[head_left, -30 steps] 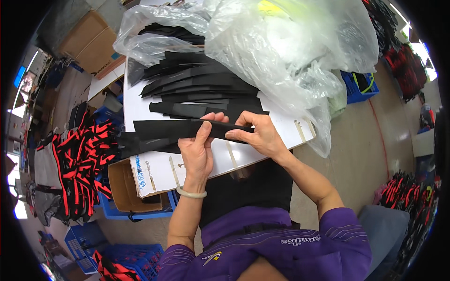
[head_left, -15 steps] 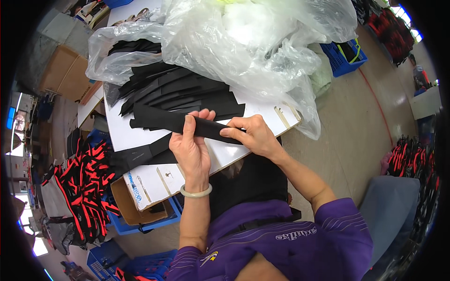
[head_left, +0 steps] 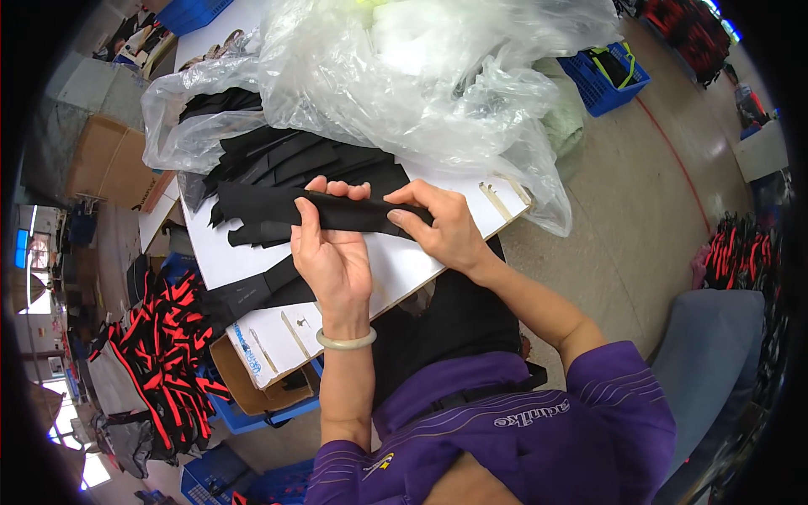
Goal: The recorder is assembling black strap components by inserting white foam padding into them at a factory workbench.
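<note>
Evidently mid-handling: left hand (head_left: 332,252) and right hand (head_left: 442,223) both grip one black strip (head_left: 337,209) above the counter (head_left: 404,269), fingers closed on it; next needs steady alignment.

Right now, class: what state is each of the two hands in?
Left hand: closed on the black fabric strip.
Right hand: closed on the same strip's other end.

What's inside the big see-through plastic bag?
Black fabric strips spill from the clear plastic bag onto the white board. Deeper inside, crumpled plastic hides the rest.
</note>
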Available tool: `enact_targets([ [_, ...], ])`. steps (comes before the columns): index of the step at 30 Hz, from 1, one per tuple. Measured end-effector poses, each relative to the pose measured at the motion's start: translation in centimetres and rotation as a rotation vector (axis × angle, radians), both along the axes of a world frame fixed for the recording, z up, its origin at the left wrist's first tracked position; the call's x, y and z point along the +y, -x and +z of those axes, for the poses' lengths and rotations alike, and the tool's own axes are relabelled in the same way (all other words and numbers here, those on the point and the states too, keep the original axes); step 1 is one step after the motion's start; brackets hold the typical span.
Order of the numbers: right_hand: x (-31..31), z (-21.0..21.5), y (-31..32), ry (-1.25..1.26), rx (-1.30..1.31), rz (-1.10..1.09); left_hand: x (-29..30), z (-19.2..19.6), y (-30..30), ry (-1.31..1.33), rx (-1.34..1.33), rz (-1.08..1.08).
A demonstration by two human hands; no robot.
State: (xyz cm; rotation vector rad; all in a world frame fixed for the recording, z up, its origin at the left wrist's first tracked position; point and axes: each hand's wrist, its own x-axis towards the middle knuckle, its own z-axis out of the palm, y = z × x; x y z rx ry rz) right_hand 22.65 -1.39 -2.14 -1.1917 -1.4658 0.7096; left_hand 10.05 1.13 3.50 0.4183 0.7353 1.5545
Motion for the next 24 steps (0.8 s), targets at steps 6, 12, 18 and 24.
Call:
enact_targets([
  [6,0.1,0.3,0.3,-0.071,0.078,0.067,1.6,-2.7,1.9,-0.137,-0.078,-0.08],
  [12,0.3,1.1,-0.2,-0.23,-0.186,-0.049,2.5,-2.1,2.1,-0.138,-0.385,-0.231],
  [18,0.0,1.6,-0.1,-0.128,0.077,-0.005,1.8,-3.8,0.4,-0.294,-0.244,-0.382],
  [24,-0.2,1.1,0.7,-0.13,0.037,-0.049,2.1,-3.0,-0.6,-0.079,-0.166,-0.238],
])
